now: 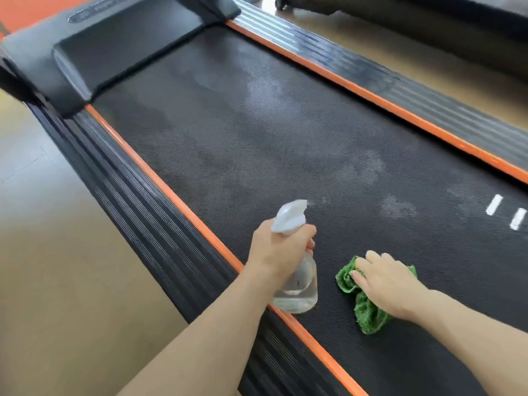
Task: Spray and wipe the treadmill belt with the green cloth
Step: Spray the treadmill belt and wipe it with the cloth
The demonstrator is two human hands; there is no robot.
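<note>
Tan floor (pixel 57 252) all around, black treadmill belt (pixel 257 138) with misty wet spots — sprayed in parts. Left hand (pixel 277 252) curled tight round clear spray bottle (pixel 297 284), nozzle aimed up the belt — ready to squirt. Right hand (pixel 385 284) pressed nearly flat on green cloth (pixel 368 312), bunched on belt, ready to wipe.

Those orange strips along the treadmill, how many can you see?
2. One orange strip runs along the left edge of the belt, passing under the spray bottle; the other orange strip runs along the right edge. Neither's full length shows.
</note>
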